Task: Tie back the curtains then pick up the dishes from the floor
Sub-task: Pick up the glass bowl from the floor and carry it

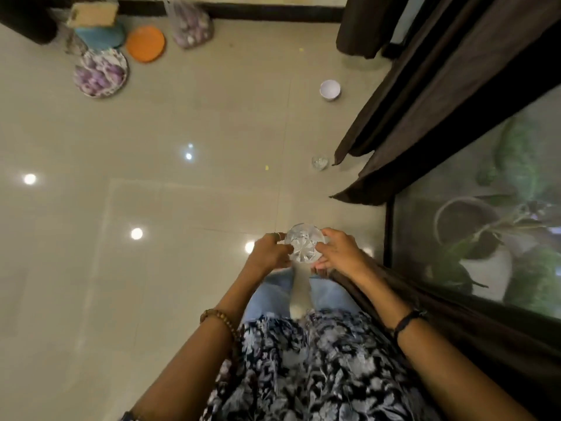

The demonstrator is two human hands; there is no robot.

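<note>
Glass bowl (pixel 304 247), clear and cut with a star-like pattern, sits between both hands above the floor (pixel 151 208), in front of the person's knees and close to the window (pixel 485 223). The left hand (pixel 268 252) grips its left edge with curled fingers, a ring showing on one finger; the right hand (pixel 340 253) holds the right edge, thumb on the near side and fingers wrapped over the rim. Both hands close on the same bowl, neither spread flat.

Dark brown curtains (pixel 440 95) hang along the window at right. On the floor beside their hem lie a small glass dish (pixel 320 162) and, farther off, a white bowl (pixel 330 90) standing upright. Well apart, at upper left, rest an orange plate (pixel 145 44), a patterned plate (pixel 100 72) of purple pieces, a teal object (pixel 100 34) and a clear bag (pixel 190 25) of pale lumps.

No writing or labels can be read anywhere.
</note>
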